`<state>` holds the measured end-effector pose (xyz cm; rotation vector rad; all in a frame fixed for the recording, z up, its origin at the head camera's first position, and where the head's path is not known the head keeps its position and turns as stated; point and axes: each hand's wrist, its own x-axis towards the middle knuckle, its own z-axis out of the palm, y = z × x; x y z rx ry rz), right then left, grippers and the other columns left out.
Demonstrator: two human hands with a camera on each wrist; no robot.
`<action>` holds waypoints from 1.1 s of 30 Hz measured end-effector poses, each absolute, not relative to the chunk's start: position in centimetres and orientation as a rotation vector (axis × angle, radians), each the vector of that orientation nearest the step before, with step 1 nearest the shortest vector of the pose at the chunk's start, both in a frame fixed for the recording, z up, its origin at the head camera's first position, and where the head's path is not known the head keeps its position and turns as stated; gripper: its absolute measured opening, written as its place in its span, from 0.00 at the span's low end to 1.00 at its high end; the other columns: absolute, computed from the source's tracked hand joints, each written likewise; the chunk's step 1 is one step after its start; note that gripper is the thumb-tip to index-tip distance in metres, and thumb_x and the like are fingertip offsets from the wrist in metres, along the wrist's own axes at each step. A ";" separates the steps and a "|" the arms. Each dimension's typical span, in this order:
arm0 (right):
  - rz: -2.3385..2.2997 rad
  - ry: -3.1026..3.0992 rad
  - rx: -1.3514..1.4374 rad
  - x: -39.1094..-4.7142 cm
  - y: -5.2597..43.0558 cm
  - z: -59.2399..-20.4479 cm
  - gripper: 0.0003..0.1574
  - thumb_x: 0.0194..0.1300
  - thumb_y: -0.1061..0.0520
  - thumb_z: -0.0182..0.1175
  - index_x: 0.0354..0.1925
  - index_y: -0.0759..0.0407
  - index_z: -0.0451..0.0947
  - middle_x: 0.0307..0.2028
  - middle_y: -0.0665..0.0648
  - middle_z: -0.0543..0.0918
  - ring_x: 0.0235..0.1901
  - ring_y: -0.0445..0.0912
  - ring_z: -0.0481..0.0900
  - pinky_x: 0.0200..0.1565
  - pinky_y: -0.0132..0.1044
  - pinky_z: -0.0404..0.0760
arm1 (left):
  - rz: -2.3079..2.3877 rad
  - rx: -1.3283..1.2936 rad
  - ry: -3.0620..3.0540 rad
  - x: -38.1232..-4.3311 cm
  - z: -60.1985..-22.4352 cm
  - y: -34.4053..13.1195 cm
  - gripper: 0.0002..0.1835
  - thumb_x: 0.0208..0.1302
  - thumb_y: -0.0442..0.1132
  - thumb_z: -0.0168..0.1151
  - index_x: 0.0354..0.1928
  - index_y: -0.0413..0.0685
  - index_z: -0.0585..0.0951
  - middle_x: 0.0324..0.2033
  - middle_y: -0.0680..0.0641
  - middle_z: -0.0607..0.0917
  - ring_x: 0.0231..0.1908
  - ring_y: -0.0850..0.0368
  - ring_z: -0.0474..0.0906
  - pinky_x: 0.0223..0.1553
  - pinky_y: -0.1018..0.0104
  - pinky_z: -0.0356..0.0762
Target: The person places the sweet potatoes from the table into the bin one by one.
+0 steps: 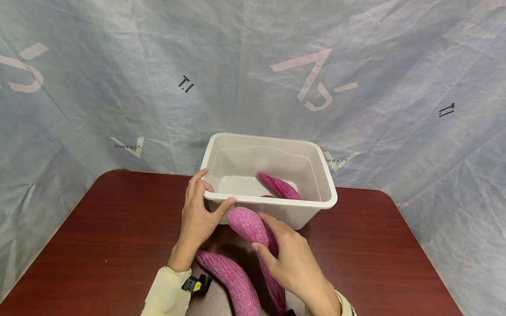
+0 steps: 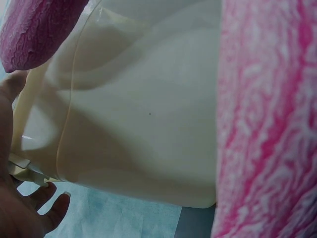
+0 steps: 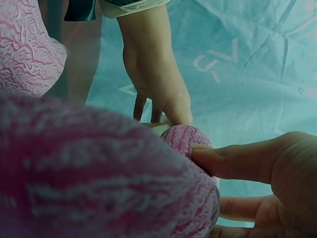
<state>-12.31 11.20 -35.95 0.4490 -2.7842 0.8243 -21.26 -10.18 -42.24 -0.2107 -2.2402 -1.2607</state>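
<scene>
White bin (image 1: pixel 294 213), purple eggplant (image 1: pixel 280 185) inside, left hand (image 1: pixel 196 216) gripping rim (image 1: pixel 276 202)

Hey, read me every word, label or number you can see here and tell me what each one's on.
"T.I", black, twice on the grey cloth.
"PLANNER", mirrored, three times on that cloth.
Large pink characters, same cloth: can't be read for certain.
Black wrist device: mark on its yellow patch too small to read.
White box, held purple vegetable: no lettering visible.
</scene>
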 end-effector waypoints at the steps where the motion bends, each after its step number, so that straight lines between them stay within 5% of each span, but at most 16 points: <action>1: 0.822 -2.783 0.449 -12.3 11.2 -35.9 0.37 0.59 0.52 0.73 0.65 0.48 0.74 0.51 0.49 0.86 0.50 0.43 0.85 0.51 0.46 0.82 | -1.260 -0.210 -2.239 -21.2 -42.2 -10.2 0.28 0.53 0.53 0.77 0.39 0.47 0.68 0.73 0.50 0.67 0.68 0.50 0.66 0.50 0.46 0.70; 33: 0.824 -2.759 0.461 -12.4 11.0 -34.4 0.39 0.60 0.51 0.73 0.67 0.46 0.72 0.54 0.47 0.85 0.52 0.42 0.84 0.53 0.45 0.81 | -1.226 -0.231 -2.223 -21.2 -42.3 -10.1 0.28 0.52 0.49 0.79 0.40 0.46 0.68 0.72 0.52 0.67 0.70 0.46 0.66 0.51 0.45 0.72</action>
